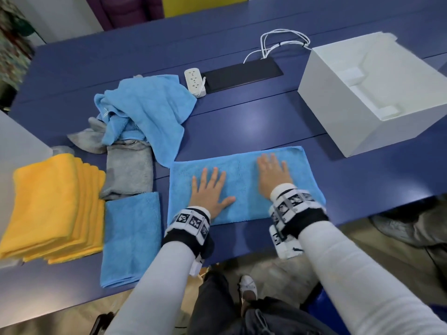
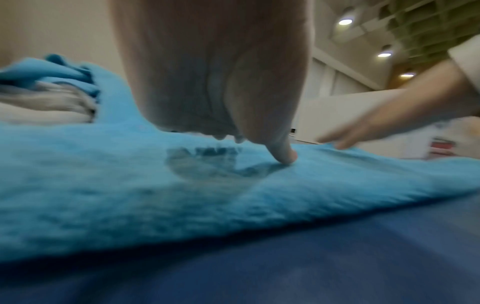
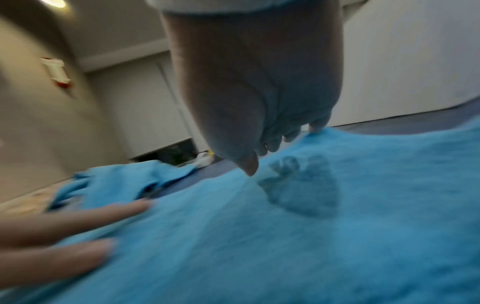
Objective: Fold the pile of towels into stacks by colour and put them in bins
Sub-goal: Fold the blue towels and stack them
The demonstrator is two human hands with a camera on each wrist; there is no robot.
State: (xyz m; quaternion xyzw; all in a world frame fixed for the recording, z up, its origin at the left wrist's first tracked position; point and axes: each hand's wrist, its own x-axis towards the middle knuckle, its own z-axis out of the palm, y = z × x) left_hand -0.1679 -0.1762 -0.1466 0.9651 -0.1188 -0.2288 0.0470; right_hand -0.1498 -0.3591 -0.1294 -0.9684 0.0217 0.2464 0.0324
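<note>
Both palms down on half-folded blue towel [image 1: 244, 175], near front edge of blue surface [image 1: 254, 122]. Left hand [image 1: 210, 192] flat, fingers spread and straight, on left half of towel. Right hand [image 1: 272, 176] flat too, fingers straight, on right half. Nothing gripped by either. Left wrist view: left thumb tip pressing into the pile, right hand resting on the far edge. Right wrist view: fingertips of right hand touching the towel, left fingers [image 3: 78, 218] lying flat beside.

Unfolded pile of towels [image 1: 142, 117] left of centre, further back: blue crumpled on top, grey towels [image 1: 129, 170] under and in front. Folded blue towel [image 1: 131, 238] just left of the one under the hands, apart from it by a thin strip of surface. Stack of folded yellow towels [image 1: 53, 206] further left, touching the folded blue one.

White bin [image 1: 377, 93] at back right, well apart from the towel, no towels visible inside. Corner of a second white bin [image 1: 17, 146] at left edge, behind the yellow stack. White power strip [image 1: 194, 82] and black panel [image 1: 243, 73] at back centre, white cable [image 1: 283, 42] looping behind.
</note>
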